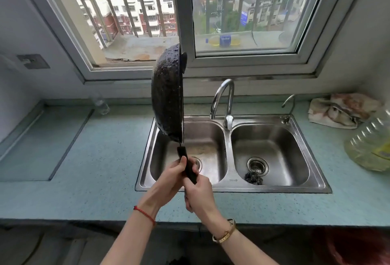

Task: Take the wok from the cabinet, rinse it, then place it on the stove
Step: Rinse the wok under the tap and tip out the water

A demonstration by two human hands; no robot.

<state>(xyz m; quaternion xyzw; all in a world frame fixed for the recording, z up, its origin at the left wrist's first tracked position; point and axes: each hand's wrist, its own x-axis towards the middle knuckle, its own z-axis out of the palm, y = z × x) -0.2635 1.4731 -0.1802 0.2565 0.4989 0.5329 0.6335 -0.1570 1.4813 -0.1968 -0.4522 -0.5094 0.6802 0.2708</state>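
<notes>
Gripping the black handle (188,165) with both hands, the person holds the wok (167,93) on edge above the left basin of the double sink (316,177), its wet, beaded underside facing left. The left hand (168,182) is wrapped round the handle from the left side, thumb laid along it; the right hand (199,193) is closed round the handle's lower end, just below the left. A red string circles the left wrist and a gold bangle (224,232) the right. The faucet (223,100) stands between the basins, spout turned toward the left one. A dark clump, possibly a scourer (253,178), lies in the right basin beside the drain. On the counter (105,159) to the right lie a crumpled cloth (341,110) and a large plastic bottle (371,144).
</notes>
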